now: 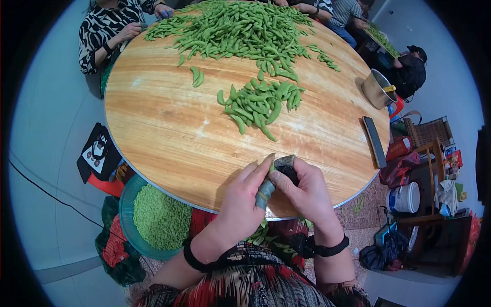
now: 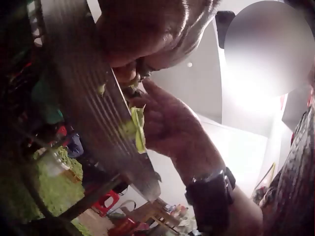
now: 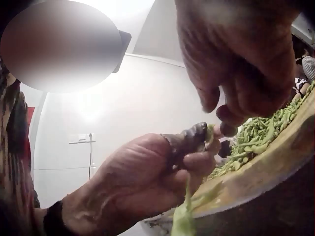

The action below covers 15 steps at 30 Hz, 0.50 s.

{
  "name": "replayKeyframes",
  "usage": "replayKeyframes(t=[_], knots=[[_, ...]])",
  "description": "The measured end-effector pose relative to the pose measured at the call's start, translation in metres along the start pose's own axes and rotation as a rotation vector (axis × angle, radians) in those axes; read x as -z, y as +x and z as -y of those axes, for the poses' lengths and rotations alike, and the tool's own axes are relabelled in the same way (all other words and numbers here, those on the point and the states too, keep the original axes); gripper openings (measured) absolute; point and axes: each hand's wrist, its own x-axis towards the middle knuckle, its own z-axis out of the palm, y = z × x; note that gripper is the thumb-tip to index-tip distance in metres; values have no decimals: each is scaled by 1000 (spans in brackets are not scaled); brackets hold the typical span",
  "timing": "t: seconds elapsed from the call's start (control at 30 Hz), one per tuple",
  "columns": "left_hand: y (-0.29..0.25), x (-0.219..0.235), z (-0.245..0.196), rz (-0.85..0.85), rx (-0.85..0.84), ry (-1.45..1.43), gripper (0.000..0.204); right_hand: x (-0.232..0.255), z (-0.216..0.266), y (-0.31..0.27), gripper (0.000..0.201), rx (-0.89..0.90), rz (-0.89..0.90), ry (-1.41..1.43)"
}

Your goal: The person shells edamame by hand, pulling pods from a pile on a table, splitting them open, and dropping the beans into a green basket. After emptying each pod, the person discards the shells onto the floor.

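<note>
Over the near edge of the round table, both hands meet at a green soybean pod [image 1: 272,167]. My left hand [image 1: 240,199] pinches the pod by its fingertips; its thumb is wrapped in grey-green tape. From the other side my right hand [image 1: 309,192] grips it too, thumb tip against the pod and a dark wrap on its forefinger. In the right wrist view, a bit of pod [image 3: 210,132] shows between the fingertips. Pale green pod husks [image 2: 138,129] hang by the right hand in the left wrist view. Ahead lies a small heap of pods [image 1: 258,105].
A large pod pile [image 1: 240,30] covers the far side of the wooden table [image 1: 169,128]. At right are a phone [image 1: 375,142] and a metal pot [image 1: 377,89]. A teal basin [image 1: 126,215] of shelled beans stands below left. Other people sit around the far side.
</note>
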Motion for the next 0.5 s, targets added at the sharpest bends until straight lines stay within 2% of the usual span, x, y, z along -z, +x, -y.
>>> replayKeyframes(t=[0.13,0.2,0.23,0.3,0.43,0.5], knots=[[3,5,20,89,-66,-73,49,6,-3,1,17,98,42,-193],[6,8,28,192,14,-411,51,4,-5,-1,16,187,16,-229],[5,12,27,192,16,-410,51,4,-6,-3,16,186,17,-228],[5,22,21,344,521,-1071,52,7,-9,-5,16,232,4,-380],[6,18,18,339,507,-1055,51,6,-17,-3,16,280,6,-394],[4,5,16,94,193,-493,50,5,-19,2,16,-3,12,111]])
